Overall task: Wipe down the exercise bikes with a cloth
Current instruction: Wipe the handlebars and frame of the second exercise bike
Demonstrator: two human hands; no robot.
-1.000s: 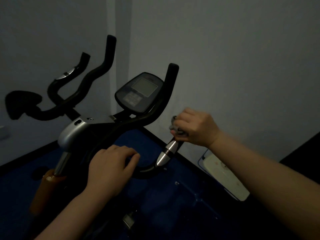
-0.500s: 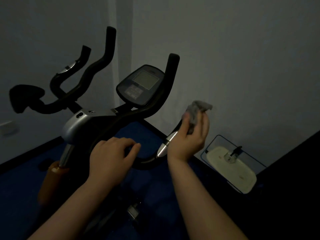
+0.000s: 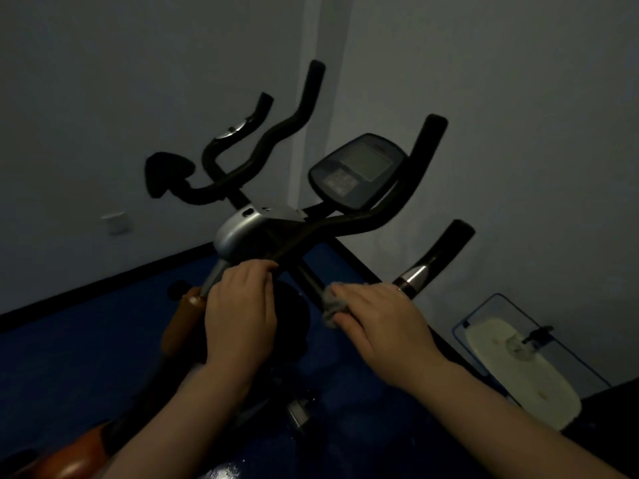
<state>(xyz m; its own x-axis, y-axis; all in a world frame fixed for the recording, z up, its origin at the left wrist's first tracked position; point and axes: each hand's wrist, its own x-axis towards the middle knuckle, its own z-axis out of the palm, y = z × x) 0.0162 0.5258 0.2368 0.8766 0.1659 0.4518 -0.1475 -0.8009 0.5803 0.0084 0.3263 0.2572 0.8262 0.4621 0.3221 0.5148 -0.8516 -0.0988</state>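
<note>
A dark exercise bike with a silver stem housing [image 3: 238, 233] and a console [image 3: 359, 171] stands in front of me. Its black handlebar [image 3: 366, 221] curves up on both sides, with a chrome-banded grip [image 3: 415, 276] at the right. My left hand [image 3: 242, 312] is closed around the bar beside the stem. My right hand [image 3: 377, 319] presses a grey cloth [image 3: 332, 305] onto the lower bar, fingers wrapped over it. Most of the cloth is hidden under that hand.
A second bike's handlebars [image 3: 242, 140] and black saddle [image 3: 167, 172] stand behind at the left. An orange frame part [image 3: 179, 323] runs down at lower left. A white tray-like object in a blue frame [image 3: 518, 368] lies on the blue floor [image 3: 69, 340] at the right. Walls close behind.
My right hand has come down from the raised position beside the right grip and laid the cloth on the lower bar. My left hand has shifted up the bar toward the stem.
</note>
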